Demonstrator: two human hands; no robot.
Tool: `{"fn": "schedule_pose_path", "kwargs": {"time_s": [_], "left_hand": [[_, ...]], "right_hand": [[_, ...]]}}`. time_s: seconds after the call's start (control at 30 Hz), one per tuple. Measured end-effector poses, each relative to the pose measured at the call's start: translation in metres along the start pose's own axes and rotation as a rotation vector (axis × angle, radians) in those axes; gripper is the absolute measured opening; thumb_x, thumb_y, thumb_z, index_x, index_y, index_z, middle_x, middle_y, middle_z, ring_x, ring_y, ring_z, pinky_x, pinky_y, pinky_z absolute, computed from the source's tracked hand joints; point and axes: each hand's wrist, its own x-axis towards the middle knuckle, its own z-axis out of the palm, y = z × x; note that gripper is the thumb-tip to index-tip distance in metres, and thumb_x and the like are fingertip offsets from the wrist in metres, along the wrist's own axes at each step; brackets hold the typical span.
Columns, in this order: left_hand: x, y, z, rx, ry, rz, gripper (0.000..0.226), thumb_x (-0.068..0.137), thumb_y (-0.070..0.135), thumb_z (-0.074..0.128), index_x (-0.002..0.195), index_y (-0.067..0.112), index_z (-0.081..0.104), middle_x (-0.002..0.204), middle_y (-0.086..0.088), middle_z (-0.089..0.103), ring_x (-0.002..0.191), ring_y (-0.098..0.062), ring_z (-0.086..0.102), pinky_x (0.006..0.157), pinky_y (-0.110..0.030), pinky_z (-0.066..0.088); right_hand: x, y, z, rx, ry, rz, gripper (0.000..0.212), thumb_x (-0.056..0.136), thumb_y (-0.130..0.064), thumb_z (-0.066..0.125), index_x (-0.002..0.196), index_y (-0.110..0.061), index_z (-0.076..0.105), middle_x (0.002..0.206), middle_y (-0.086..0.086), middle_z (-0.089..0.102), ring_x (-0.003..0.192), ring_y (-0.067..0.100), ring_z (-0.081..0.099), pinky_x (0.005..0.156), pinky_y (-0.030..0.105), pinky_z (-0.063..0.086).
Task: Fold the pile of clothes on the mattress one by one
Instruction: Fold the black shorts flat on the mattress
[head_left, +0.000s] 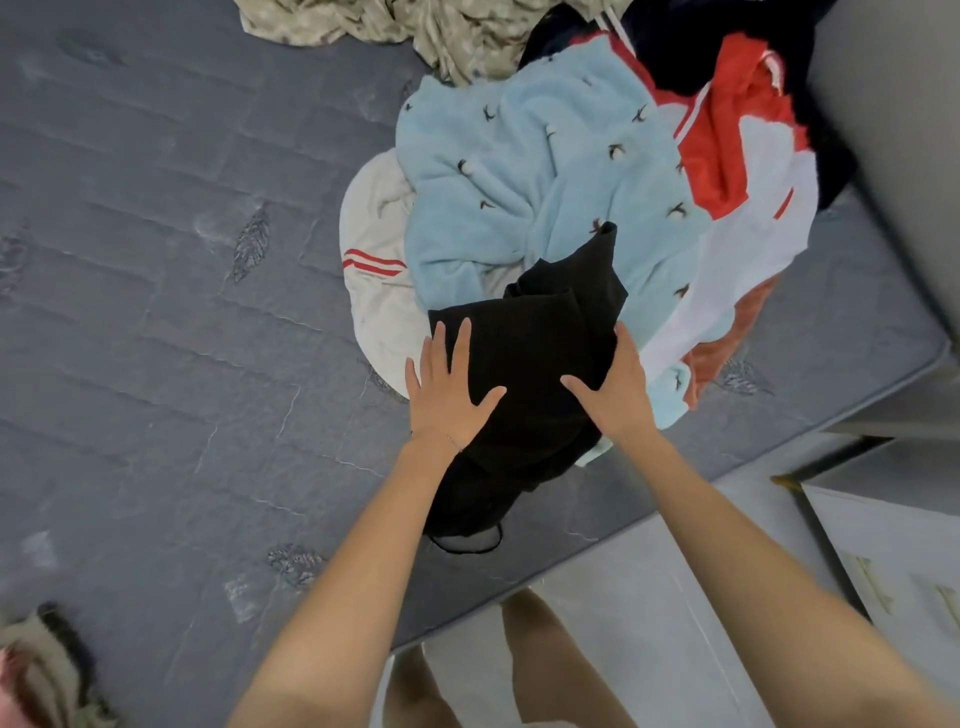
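Note:
A black garment (540, 353) lies on the near side of the clothes pile on the grey mattress (156, 312). My left hand (447, 389) rests flat on its left part, fingers straight and spread. My right hand (615, 387) holds the garment's right edge, thumb on top and fingers wrapped over the fold. Behind the black garment lie a light blue fleece with small dark marks (535, 171), a cream piece with red stripes (374, 270), and a red and white garment (737, 156).
A beige patterned cloth (405, 26) lies at the mattress's far edge, and another cloth bundle (41, 670) at the near left corner. A grey wall or cabinet (893, 130) stands to the right. The mattress edge runs diagonally above the pale floor (623, 597).

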Motion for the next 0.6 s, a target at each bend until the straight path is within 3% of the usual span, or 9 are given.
{"fn": "schedule_pose_path", "kwargs": {"time_s": [0.07, 0.13, 0.2, 0.27, 0.37, 0.6], "left_hand": [[-0.001, 0.001, 0.000, -0.029, 0.027, -0.011, 0.086, 0.091, 0.064, 0.039, 0.150, 0.031, -0.014, 0.161, -0.007, -0.007, 0.148, -0.027, -0.002, 0.117, -0.049, -0.001], [-0.007, -0.002, 0.000, -0.041, 0.045, -0.019, 0.085, 0.091, 0.063, 0.039, 0.150, 0.031, -0.014, 0.161, -0.007, -0.005, 0.148, -0.026, -0.001, 0.117, -0.049, -0.001], [-0.015, -0.007, -0.001, -0.052, 0.060, -0.029, 0.085, 0.091, 0.064, 0.039, 0.150, 0.032, -0.015, 0.161, -0.006, -0.004, 0.148, -0.026, 0.000, 0.117, -0.048, -0.002], [-0.024, -0.013, -0.003, -0.095, 0.070, -0.055, 0.086, 0.091, 0.065, 0.039, 0.148, 0.035, -0.018, 0.161, -0.005, -0.003, 0.148, -0.025, 0.001, 0.118, -0.047, -0.002], [-0.040, -0.018, -0.005, -0.205, 0.068, -0.099, 0.085, 0.090, 0.066, 0.039, 0.143, 0.039, -0.021, 0.161, -0.004, -0.004, 0.148, -0.024, 0.002, 0.118, -0.046, 0.001], [-0.088, -0.040, -0.027, -0.440, 0.115, 0.036, 0.097, 0.083, 0.067, 0.053, 0.152, 0.031, -0.004, 0.161, 0.001, 0.006, 0.147, -0.020, 0.010, 0.118, -0.052, 0.016]], "right_hand": [[0.012, -0.003, 0.004, 0.063, 0.016, 0.063, 0.093, 0.082, -0.040, 0.073, 0.151, -0.016, 0.016, 0.148, 0.009, 0.040, 0.135, 0.031, 0.039, 0.110, 0.047, 0.037], [0.020, -0.004, 0.007, -0.022, 0.053, 0.105, 0.075, 0.083, -0.043, 0.071, 0.140, -0.012, 0.034, 0.133, 0.011, 0.053, 0.124, 0.032, 0.049, 0.103, 0.049, 0.043], [0.023, -0.009, 0.009, -0.125, 0.078, 0.108, 0.044, 0.089, -0.041, 0.063, 0.118, -0.010, 0.050, 0.111, 0.010, 0.062, 0.107, 0.031, 0.057, 0.096, 0.047, 0.045], [0.020, -0.018, 0.010, -0.088, 0.082, 0.060, 0.023, 0.094, -0.034, 0.057, 0.089, -0.012, 0.051, 0.081, 0.006, 0.058, 0.084, 0.028, 0.057, 0.080, 0.037, 0.045], [0.006, -0.034, 0.012, 0.045, 0.025, -0.005, 0.030, 0.093, -0.027, 0.060, 0.071, -0.014, 0.043, 0.063, -0.001, 0.044, 0.064, 0.015, 0.046, 0.058, 0.022, 0.035], [-0.078, -0.096, 0.036, 0.299, -0.168, -0.148, 0.042, 0.089, -0.019, 0.066, 0.061, -0.016, 0.035, 0.057, -0.003, 0.035, 0.051, 0.006, 0.033, 0.053, 0.012, 0.034]]}}
